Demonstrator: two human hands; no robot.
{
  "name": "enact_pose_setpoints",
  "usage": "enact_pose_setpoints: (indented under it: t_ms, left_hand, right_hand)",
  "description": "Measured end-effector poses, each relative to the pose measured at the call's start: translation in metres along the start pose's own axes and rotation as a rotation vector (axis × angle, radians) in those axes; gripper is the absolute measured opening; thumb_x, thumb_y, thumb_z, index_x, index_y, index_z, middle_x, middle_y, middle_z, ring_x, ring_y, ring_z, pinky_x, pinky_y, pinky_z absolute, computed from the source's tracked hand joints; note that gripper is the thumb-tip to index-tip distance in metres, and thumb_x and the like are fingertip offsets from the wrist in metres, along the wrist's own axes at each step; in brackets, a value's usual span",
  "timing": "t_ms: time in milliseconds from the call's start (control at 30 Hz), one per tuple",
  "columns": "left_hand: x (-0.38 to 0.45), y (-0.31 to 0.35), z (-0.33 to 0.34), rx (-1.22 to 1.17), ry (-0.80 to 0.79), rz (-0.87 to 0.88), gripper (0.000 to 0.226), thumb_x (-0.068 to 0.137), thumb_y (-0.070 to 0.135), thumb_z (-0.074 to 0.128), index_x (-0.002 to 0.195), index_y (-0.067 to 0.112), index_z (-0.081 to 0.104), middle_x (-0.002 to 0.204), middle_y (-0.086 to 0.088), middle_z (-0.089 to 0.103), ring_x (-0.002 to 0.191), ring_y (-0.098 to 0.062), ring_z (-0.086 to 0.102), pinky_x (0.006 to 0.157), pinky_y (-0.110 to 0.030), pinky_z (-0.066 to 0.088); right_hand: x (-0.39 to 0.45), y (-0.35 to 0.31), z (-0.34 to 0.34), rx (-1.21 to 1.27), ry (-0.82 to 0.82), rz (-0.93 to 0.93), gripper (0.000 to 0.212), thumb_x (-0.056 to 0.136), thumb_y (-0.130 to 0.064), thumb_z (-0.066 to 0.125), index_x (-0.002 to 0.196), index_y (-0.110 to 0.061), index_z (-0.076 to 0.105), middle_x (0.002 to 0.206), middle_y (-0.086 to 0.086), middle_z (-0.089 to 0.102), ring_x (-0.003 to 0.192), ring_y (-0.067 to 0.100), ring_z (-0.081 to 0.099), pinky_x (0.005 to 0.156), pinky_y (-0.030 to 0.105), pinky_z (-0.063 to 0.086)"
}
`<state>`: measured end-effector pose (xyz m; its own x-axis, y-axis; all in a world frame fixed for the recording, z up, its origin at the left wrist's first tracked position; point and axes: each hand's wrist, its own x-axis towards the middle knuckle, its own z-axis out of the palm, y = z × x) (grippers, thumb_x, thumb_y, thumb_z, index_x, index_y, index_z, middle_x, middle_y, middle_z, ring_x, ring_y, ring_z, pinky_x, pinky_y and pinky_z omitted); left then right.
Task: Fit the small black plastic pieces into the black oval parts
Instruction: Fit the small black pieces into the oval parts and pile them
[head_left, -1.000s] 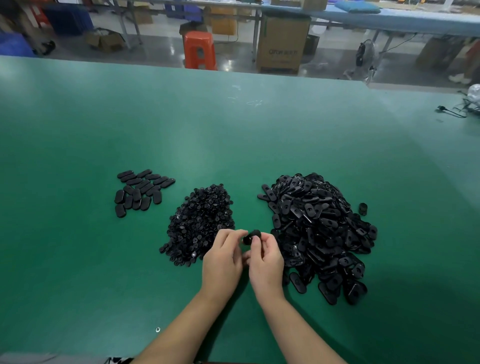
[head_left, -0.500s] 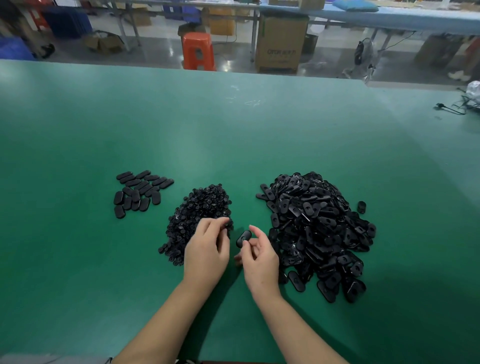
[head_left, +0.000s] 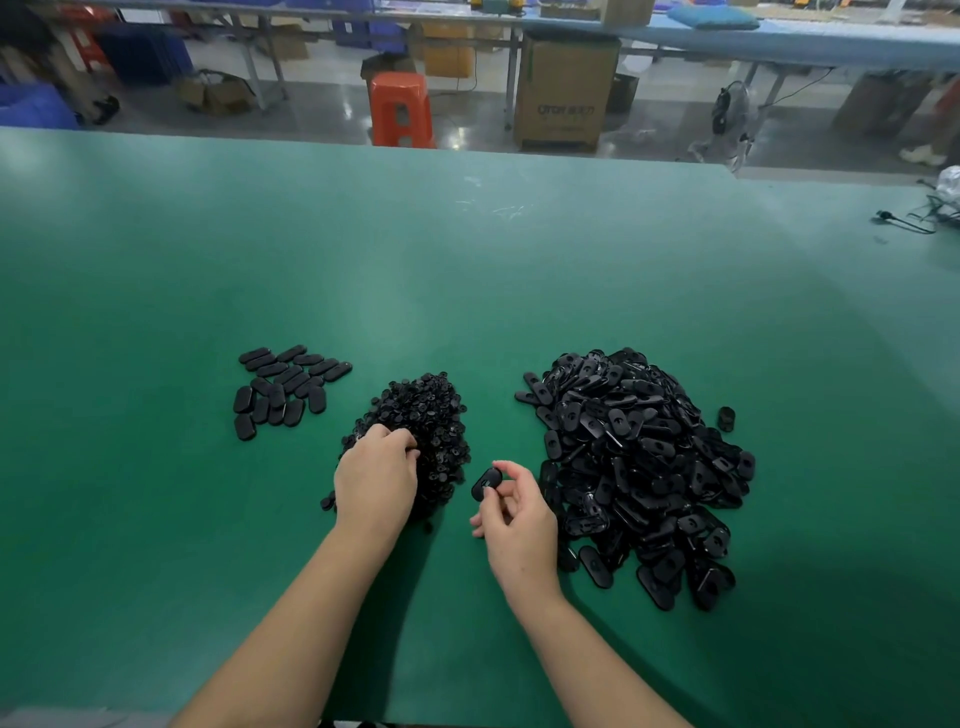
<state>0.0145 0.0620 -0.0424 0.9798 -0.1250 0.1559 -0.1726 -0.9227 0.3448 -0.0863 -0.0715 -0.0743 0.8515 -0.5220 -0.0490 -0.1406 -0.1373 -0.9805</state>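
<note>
1. The right hand (head_left: 514, 519) pinched one black oval part (head_left: 486, 484) between thumb and fingertips, lifted just above the bench (head_left: 467, 291), between the two heaps.
2. The left hand (head_left: 376, 480) lay on the near side of the heap of small black pieces (head_left: 426, 415), fingers curled into it; whether it had caught a piece could not be seen.
3. The unfitted ovals lay in a large pile (head_left: 639, 467) to the right; a small group of ovals (head_left: 288, 387) lay flat at far left, apparently finished.
4. The oval looked like rigid moulded plastic, light and smooth with a slight sheen, flat with rounded ends and a hole; gripping its edges would leave the hole free.
5. The small pieces looked tiny, knobbly and prone to slipping, so a fingertip pinch seemed best.
</note>
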Motion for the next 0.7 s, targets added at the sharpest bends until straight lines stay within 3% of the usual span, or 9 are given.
enact_pose_setpoints:
  t_ms: [167, 300, 400, 500, 600, 700]
  left_hand:
    - [-0.003, 0.004, -0.005, -0.102, 0.091, -0.004, 0.012, 0.097, 0.025, 0.065, 0.097, 0.022, 0.077, 0.088, 0.004, 0.063, 0.066, -0.019, 0.055, 0.057, -0.029, 0.041]
    - [-0.003, 0.01, -0.012, -0.309, 0.102, 0.027, 0.011, 0.095, 0.023, 0.066, 0.098, 0.023, 0.076, 0.084, 0.009, 0.069, 0.074, -0.013, 0.062, 0.067, -0.031, 0.051]
    - [-0.003, 0.02, -0.016, -0.731, -0.061, -0.051, 0.013, 0.092, 0.019, 0.07, 0.084, 0.028, 0.076, 0.07, 0.014, 0.07, 0.063, 0.0, 0.059, 0.062, -0.014, 0.046]
    - [-0.008, 0.03, -0.02, -1.122, -0.268, -0.152, 0.018, 0.093, 0.007, 0.068, 0.086, 0.021, 0.077, 0.061, 0.006, 0.064, 0.052, -0.01, 0.048, 0.052, -0.018, 0.042]
    - [-0.014, 0.038, -0.021, -1.283, -0.35, -0.164, 0.021, 0.092, -0.001, 0.066, 0.089, 0.017, 0.077, 0.067, -0.007, 0.06, 0.052, -0.014, 0.046, 0.053, -0.02, 0.042]
    - [-0.018, 0.044, -0.02, -1.352, -0.387, -0.171, 0.023, 0.091, -0.003, 0.068, 0.087, 0.017, 0.078, 0.069, -0.005, 0.059, 0.052, -0.013, 0.044, 0.052, -0.02, 0.041]
  right_hand:
    - [-0.001, -0.001, -0.001, 0.025, 0.004, 0.004, 0.019, 0.099, -0.01, 0.059, 0.102, -0.028, 0.057, 0.078, 0.001, 0.069, 0.06, 0.012, 0.069, 0.059, 0.027, 0.058]
    - [0.0, 0.0, 0.001, 0.058, 0.005, 0.012, 0.014, 0.1, -0.011, 0.058, 0.097, -0.024, 0.054, 0.079, -0.003, 0.073, 0.06, 0.016, 0.071, 0.064, 0.039, 0.061]
    - [0.0, 0.0, 0.001, 0.052, 0.008, 0.0, 0.013, 0.101, -0.013, 0.057, 0.097, -0.024, 0.052, 0.076, -0.005, 0.075, 0.062, 0.015, 0.073, 0.064, 0.035, 0.061]
    - [-0.001, -0.001, 0.001, 0.072, 0.013, -0.003, 0.015, 0.101, -0.012, 0.056, 0.101, -0.026, 0.052, 0.078, -0.005, 0.075, 0.063, 0.015, 0.074, 0.064, 0.031, 0.061]
    - [-0.002, -0.002, 0.0, 0.038, 0.006, -0.018, 0.017, 0.102, -0.013, 0.056, 0.112, -0.027, 0.056, 0.081, -0.006, 0.075, 0.063, 0.013, 0.074, 0.066, 0.03, 0.06]
    - [-0.002, -0.003, 0.0, 0.044, 0.006, -0.012, 0.029, 0.103, -0.013, 0.054, 0.122, -0.034, 0.057, 0.084, -0.005, 0.075, 0.065, 0.013, 0.074, 0.068, 0.03, 0.061]
